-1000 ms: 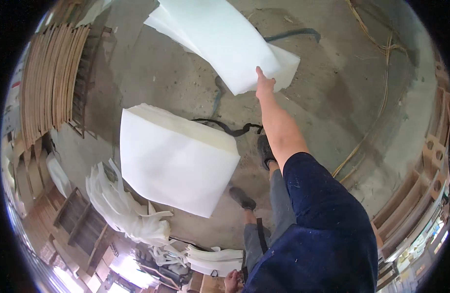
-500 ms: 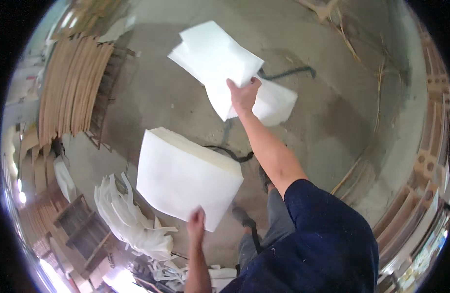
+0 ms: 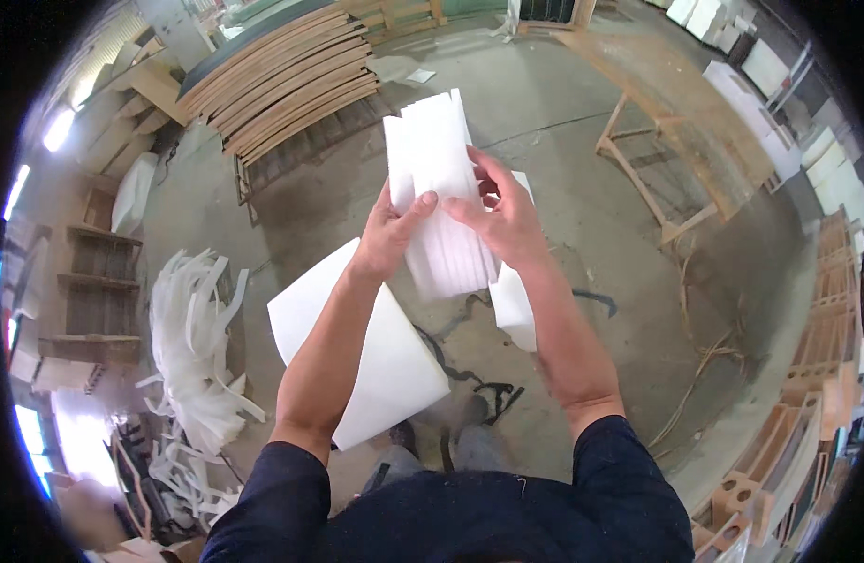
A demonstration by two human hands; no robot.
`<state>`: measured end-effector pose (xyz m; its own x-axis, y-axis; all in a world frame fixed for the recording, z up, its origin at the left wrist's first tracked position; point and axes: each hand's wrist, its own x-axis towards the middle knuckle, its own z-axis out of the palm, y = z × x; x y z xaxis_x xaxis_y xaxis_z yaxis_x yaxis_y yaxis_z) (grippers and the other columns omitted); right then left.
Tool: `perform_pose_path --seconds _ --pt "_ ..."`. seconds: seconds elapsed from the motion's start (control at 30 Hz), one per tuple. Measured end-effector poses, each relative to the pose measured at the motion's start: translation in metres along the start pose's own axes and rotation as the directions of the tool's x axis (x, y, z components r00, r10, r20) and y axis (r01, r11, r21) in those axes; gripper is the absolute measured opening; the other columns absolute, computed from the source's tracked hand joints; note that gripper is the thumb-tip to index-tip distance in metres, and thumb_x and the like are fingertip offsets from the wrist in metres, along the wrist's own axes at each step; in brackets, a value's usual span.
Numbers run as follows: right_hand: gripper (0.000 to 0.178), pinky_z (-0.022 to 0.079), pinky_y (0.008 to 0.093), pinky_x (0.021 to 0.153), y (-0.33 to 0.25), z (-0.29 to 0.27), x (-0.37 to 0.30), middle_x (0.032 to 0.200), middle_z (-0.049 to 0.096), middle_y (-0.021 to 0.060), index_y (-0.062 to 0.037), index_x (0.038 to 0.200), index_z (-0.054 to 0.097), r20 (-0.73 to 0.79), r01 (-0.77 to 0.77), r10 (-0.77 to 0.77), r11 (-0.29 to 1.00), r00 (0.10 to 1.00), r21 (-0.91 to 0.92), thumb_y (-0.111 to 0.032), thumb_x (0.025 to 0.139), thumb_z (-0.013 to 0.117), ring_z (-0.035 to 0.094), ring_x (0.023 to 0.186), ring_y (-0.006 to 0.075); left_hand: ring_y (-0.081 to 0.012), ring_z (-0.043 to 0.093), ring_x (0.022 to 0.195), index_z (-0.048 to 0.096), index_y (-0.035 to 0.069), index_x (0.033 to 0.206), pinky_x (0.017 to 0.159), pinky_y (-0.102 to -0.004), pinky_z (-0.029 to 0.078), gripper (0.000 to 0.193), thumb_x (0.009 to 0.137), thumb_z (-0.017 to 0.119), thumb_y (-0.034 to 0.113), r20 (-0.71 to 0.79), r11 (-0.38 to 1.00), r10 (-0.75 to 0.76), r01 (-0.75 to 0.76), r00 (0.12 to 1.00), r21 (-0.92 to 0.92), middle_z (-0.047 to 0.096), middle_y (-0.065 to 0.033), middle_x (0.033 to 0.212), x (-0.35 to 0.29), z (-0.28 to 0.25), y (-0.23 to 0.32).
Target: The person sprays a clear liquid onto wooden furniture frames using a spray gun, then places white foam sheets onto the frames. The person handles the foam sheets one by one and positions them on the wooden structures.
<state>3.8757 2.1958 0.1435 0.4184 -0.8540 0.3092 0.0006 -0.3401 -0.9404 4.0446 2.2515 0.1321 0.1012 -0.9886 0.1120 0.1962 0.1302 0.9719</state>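
A thick bundle of white foam sheets (image 3: pixel 432 155) is raised in front of me, its layered edges facing me. My left hand (image 3: pixel 393 228) grips its left side, thumb lying on the edges. On the opposite side my right hand (image 3: pixel 503 214) holds it with the thumb across the front and fingers curled behind. Below, beside my left forearm, a broad stack of white foam sheets (image 3: pixel 387 371) stands low and is partly covered by that arm. More white foam (image 3: pixel 514 314) shows past my right forearm, mostly hidden by the arm and bundle.
A tall pile of flat brown panels (image 3: pixel 291 80) stands at the far left. White foam strips (image 3: pixel 193 347) lie heaped at the left. A wooden table (image 3: pixel 681 103) occupies the far right, with wooden frames (image 3: pixel 779 460) along the right edge. A dark strap (image 3: pixel 596 298) crosses the floor.
My left hand has left the lower stack and now grips the bundle together with my right hand. The sheets, spread out before, are gathered with their edges toward me. The view has tilted up.
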Motion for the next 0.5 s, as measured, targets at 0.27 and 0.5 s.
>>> perform_pose_path --seconds 0.27,0.5 --pt "0.073 0.049 0.0314 0.084 -0.092 0.078 -0.082 0.113 0.057 0.0121 0.0003 0.138 0.043 0.041 -0.022 0.015 0.985 0.999 0.169 -0.021 0.075 0.074 0.057 0.098 0.0176 -0.0165 0.055 0.109 0.041 -0.001 0.135 0.093 -0.0319 0.045 0.06 0.091 0.065 0.032 0.016 0.987 -0.045 0.047 0.999 -0.152 0.057 -0.0109 0.121 -0.128 -0.049 0.072" --pt "0.073 0.049 0.0307 0.086 -0.135 0.145 -0.147 0.114 0.057 0.0114 0.0015 0.14 0.041 0.041 -0.012 0.006 0.986 0.999 0.167 -0.018 0.077 0.073 0.057 0.101 0.0165 -0.0141 0.056 0.105 0.043 0.001 0.135 0.09 -0.0309 0.046 0.05 0.094 0.058 0.026 0.043 0.987 -0.021 0.027 0.999 -0.161 0.059 -0.0076 0.119 -0.209 -0.095 0.091"
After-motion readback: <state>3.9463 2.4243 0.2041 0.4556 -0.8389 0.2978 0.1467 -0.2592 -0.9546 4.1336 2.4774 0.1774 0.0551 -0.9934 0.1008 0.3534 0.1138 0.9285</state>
